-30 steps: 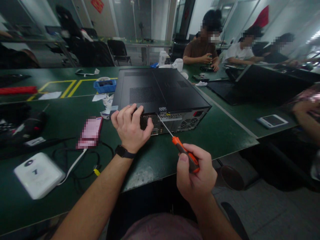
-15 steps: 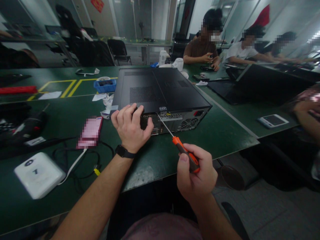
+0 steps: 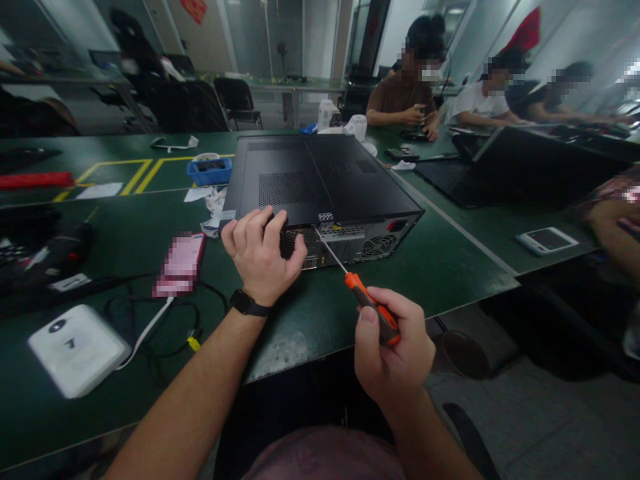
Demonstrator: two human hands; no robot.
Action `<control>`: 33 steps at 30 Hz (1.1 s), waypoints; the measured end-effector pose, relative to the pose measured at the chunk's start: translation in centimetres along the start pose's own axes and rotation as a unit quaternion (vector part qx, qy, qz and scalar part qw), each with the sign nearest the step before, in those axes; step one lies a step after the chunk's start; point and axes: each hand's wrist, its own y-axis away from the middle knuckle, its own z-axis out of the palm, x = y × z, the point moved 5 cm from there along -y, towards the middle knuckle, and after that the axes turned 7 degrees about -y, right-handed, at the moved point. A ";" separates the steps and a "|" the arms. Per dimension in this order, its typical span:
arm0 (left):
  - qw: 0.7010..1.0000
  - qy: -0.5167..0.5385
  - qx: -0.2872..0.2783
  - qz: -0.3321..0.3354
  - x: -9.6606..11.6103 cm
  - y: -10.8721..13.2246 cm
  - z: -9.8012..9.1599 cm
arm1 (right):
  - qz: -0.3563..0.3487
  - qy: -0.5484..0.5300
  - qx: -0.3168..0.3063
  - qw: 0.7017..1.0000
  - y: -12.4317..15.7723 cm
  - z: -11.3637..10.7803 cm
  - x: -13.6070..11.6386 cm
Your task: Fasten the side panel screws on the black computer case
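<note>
A black computer case [image 3: 320, 180] lies on its side on the green table [image 3: 410, 273], rear panel facing me. My left hand [image 3: 261, 257] grips the case's near left corner, fingers curled over the top edge. My right hand [image 3: 395, 350] is closed around the orange handle of a screwdriver [image 3: 373, 310]. Its metal shaft runs up and left, and the tip meets the top edge of the rear panel near the middle.
Left of the case lie a pink phone [image 3: 181, 261], black cables [image 3: 165, 320], a white box [image 3: 75, 348] and a blue tray [image 3: 210, 171]. A white phone [image 3: 545, 240] lies at right. Other people sit across the table, and another person's arm [image 3: 617, 227] shows at the right edge.
</note>
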 end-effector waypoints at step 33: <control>0.999 0.021 -0.027 -0.027 -0.1 -0.1 0.0 | 0.014 0.015 0.001 1.000 -0.1 -0.1 -0.2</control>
